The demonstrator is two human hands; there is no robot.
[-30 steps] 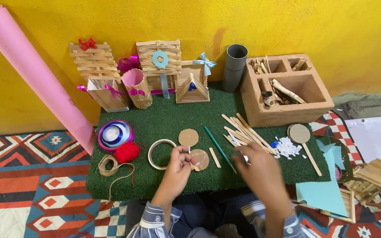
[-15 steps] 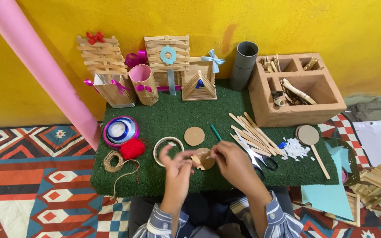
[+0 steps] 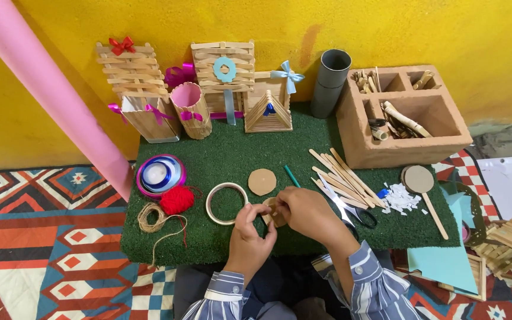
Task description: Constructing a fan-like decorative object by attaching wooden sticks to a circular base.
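On the green mat (image 3: 238, 148), near its front edge, the right hand (image 3: 306, 210) and the left hand (image 3: 250, 237) meet, both pinching a small brown cardboard disc (image 3: 275, 214) between fingertips. Just beside them lie a white ring (image 3: 226, 203) and a second cardboard disc (image 3: 262, 181).

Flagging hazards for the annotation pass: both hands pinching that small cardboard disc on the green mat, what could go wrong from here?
1. The cardboard disc is held only by fingertips of the left hand and right hand; it could slip.
2. Scissors lie just beside the right hand; a sideways move might catch them.
3. The pile of wooden sticks nearby could scatter if bumped.
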